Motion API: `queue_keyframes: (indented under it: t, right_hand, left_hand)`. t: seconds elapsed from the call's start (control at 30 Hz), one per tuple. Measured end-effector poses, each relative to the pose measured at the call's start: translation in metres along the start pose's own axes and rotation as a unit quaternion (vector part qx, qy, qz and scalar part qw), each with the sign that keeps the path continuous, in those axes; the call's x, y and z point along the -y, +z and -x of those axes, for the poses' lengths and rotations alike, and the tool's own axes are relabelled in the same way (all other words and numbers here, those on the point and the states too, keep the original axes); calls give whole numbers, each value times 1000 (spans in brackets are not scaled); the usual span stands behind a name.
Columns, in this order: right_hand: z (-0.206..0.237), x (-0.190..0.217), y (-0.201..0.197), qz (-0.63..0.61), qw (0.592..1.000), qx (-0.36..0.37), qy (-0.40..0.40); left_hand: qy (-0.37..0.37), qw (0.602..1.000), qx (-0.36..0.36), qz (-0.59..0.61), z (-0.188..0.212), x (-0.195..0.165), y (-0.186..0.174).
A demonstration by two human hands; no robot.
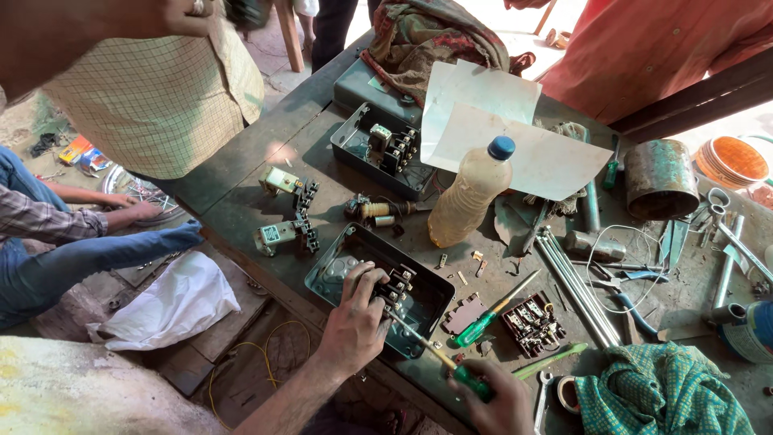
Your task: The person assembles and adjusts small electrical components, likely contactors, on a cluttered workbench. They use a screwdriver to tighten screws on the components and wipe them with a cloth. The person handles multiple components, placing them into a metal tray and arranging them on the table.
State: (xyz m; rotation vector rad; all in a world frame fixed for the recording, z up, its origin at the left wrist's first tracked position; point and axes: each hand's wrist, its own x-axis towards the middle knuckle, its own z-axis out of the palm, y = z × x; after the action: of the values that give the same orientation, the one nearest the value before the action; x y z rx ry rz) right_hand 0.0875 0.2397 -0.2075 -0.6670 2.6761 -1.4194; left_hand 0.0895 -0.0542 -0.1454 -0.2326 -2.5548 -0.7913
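Right hand (501, 400) closed around green-handled screwdriver (439, 355), tip in the black terminal block (396, 289). Left hand (357, 317) fingers pressed on that block, not wrapped. Block sits inside open grey-green metal switch box (348, 262), just left-below the yellowish plastic bottle (469, 193).

Metal box (435, 300): dark grey, shallow, rectangular, open-topped, lying flat and skewed at near edge of surface. Switch block (396, 287): black with metal terminals, seated inside box near its middle. Screwdriver (451, 364): green handle, yellowish shaft, angled up-left, tip at switch block, crossing box front rim.
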Motion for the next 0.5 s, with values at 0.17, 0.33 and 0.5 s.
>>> queue_keyframes:
  t: [0.17, 0.33, 0.5]
  right_hand:
    - [11, 24, -4, 109, 991, -23, -76]
    - [13, 25, -11, -302, 865, 140, 376]
    - [14, 37, -9, 57, 992, -19, -108]
  left_hand:
    - [-13, 1000, 23, -7, 5, -4, -4]
    - [9, 1000, 7, -13, 10, -3, -7]
    - [2, 999, 32, 6, 9, -2, -12]
